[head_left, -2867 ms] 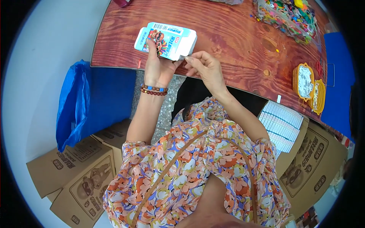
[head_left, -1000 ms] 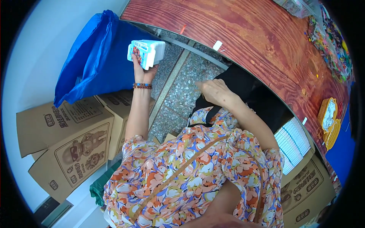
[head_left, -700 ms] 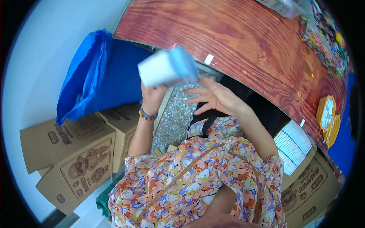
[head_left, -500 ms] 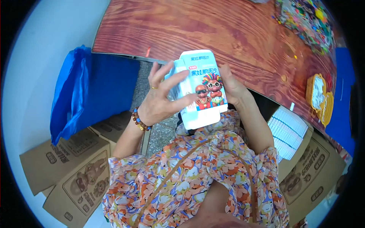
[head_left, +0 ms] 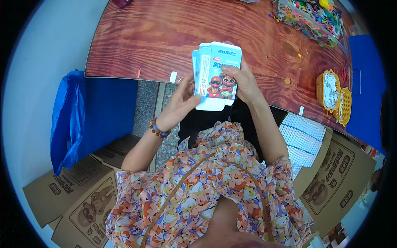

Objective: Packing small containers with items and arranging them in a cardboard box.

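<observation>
Just past the table's near edge I hold a light blue cardboard carton (head_left: 205,76) with two cartoon figures printed on its front. Its side panel stands out at an angle and flaps stick out at both ends. My left hand (head_left: 178,105) grips the lower left side, thumb near the bottom corner and the other fingers behind. On the right side my right hand (head_left: 246,84) is closed on the carton, its thumb lying across the front. The carton hides most of the right fingers.
A wooden table (head_left: 165,37) spans the far side. At its far right lies a clear container of colourful small pieces (head_left: 310,20); yellow baskets (head_left: 324,93) sit nearer. Stacked cartons (head_left: 304,136) fill a cardboard box (head_left: 331,182) at right. A blue bag (head_left: 68,124) hangs left.
My left hand has come down from over the carton's front, fingers spread, to grip its left side. My right thumb now lies on the front. The carton's side panel shows more.
</observation>
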Demonstrator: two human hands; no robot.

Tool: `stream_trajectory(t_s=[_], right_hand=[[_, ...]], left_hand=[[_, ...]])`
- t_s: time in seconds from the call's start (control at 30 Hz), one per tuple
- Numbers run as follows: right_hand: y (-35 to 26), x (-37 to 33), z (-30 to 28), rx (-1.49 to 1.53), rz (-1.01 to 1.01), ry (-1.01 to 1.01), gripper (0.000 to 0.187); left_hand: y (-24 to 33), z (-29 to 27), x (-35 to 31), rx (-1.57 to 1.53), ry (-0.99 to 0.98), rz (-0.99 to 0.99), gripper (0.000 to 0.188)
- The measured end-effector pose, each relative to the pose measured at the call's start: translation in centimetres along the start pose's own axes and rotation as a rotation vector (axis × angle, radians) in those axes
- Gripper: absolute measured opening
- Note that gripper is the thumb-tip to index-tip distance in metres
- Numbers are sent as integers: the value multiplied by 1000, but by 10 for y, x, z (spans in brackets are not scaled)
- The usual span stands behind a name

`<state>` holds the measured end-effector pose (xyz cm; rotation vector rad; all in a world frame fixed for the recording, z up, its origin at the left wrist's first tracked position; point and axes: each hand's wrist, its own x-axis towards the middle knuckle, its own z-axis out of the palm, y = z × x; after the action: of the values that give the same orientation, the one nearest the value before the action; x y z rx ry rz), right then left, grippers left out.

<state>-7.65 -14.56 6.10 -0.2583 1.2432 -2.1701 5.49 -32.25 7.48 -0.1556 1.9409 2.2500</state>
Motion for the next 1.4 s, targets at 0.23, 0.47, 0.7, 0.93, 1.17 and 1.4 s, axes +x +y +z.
stream_trajectory(t_s=[0.23,0.47,0.7,0.93,1.17,1.4], right_hand=[[0,9,-2,-102,-88,76,59],[-32,-3,-23,-65,-57,167,63],[-49,-15,-49,-215,69,77,68],[-13,-22,-34,30,-67,258,60],[-20,-17,-45,-32,-175,315,62],[-76,7,-64,-517,-43,19,87]], left_hand=[[14,13,36,-109,97,-76,65],[42,-16,74,43,-26,-138,70],[61,-27,112,328,-309,-145,81],[37,-30,129,-6,-28,-126,76],[39,-22,126,-254,-158,-91,73],[29,-28,132,-47,-399,-288,66]])
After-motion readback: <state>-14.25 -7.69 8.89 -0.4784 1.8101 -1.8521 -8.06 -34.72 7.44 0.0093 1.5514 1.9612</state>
